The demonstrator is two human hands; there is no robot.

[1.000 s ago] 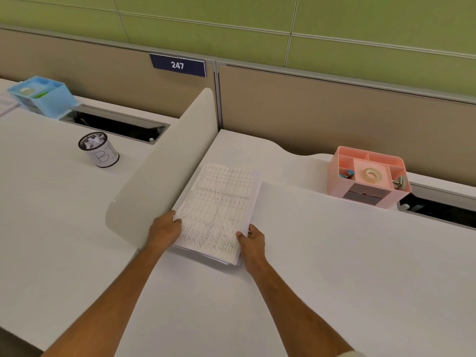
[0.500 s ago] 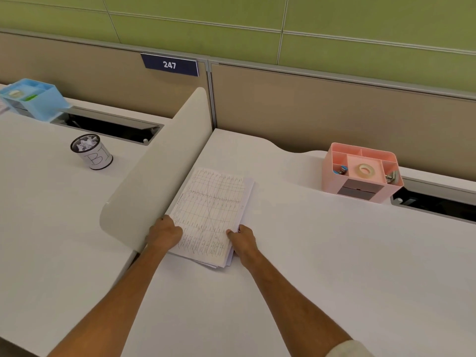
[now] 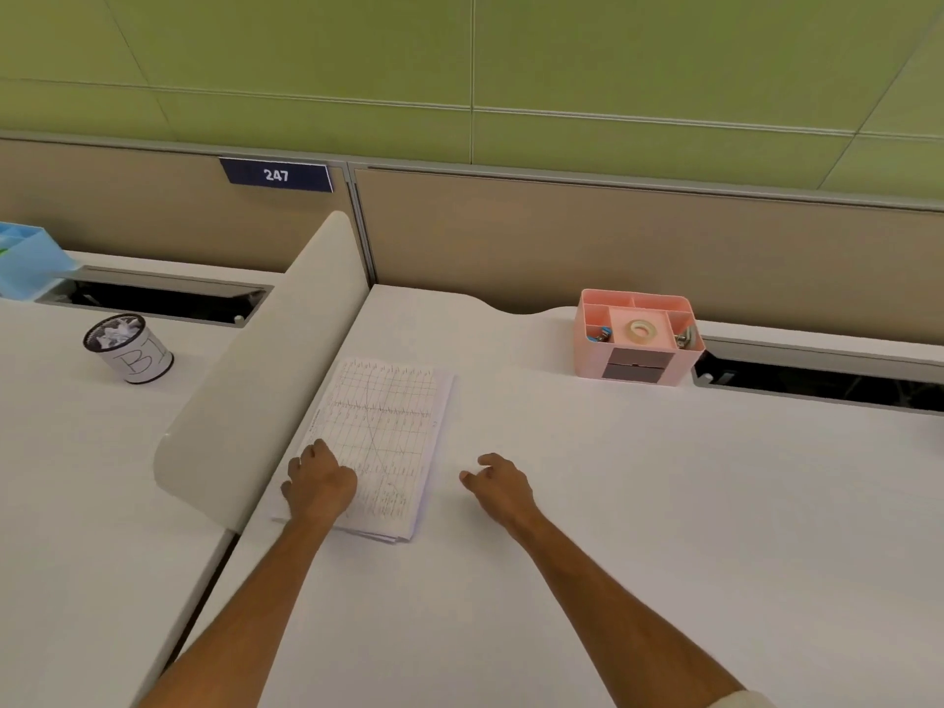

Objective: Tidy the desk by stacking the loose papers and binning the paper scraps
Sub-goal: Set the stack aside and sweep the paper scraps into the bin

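Note:
A stack of printed papers (image 3: 388, 431) lies flat on the white desk (image 3: 613, 503), against the curved divider (image 3: 265, 380). My left hand (image 3: 317, 483) sits on the stack's near left corner, fingers curled over its left edge and thumb on top. My right hand (image 3: 498, 485) hovers over bare desk just right of the stack, fingers loosely curled and holding nothing. A small round bin (image 3: 128, 349) marked with letters stands on the neighbouring desk to the left of the divider, and crumpled paper scraps (image 3: 115, 332) fill it.
A pink desk organiser (image 3: 636, 337) with a tape roll stands at the back right. A blue organiser (image 3: 25, 263) sits at the far left edge. Open cable troughs (image 3: 153, 298) run along the back partition on both desks.
My right hand has let go of the stack's right edge and moved off to the right. The stack now lies flat beside the divider, with my left hand still on it.

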